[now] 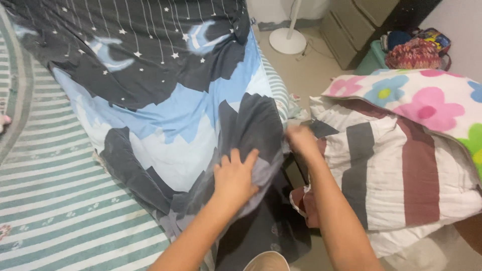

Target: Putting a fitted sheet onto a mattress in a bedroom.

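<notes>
A dark grey and blue bed cover point(165, 85) printed with moons and stars lies across the bed. My left hand point(235, 175) rests flat on its grey near end, fingers spread. My right hand point(301, 138) is blurred at the cover's right edge and seems to pinch the fabric there. A green-and-white striped sheet point(55, 190) covers the mattress under the cover.
A folded quilt with maroon and grey stripes point(396, 170) is piled at the right, a flowered pillow point(422, 100) on top. A white fan base point(287, 40), drawers point(351, 25) and a bag of clothes point(414, 52) stand on the floor beyond.
</notes>
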